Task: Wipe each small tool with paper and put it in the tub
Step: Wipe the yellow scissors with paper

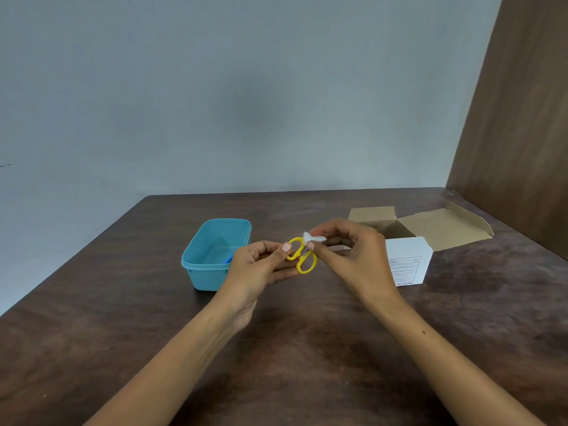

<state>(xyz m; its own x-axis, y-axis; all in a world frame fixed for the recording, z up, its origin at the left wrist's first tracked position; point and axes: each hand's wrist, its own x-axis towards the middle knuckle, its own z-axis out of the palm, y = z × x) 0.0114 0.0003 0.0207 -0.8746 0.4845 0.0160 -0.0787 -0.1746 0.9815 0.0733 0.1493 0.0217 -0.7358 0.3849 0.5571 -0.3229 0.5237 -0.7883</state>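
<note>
Small scissors with yellow handles [302, 256] are held above the table by my left hand [261, 265], gripped at the blade end, which the fingers hide. My right hand [347, 250] pinches a small wad of white paper [313, 238] and presses it against the upper yellow handle loop. A light blue plastic tub [196, 269] stands open on the table just left of my left hand. A small blue item [228, 259] lies inside it, partly hidden behind my hand.
An open cardboard box [442, 229] with white outer sides and a printed label stands to the right of my hands. The dark wooden table [123, 318] meets a grey wall behind. A brown wooden panel [522, 118] rises at the right.
</note>
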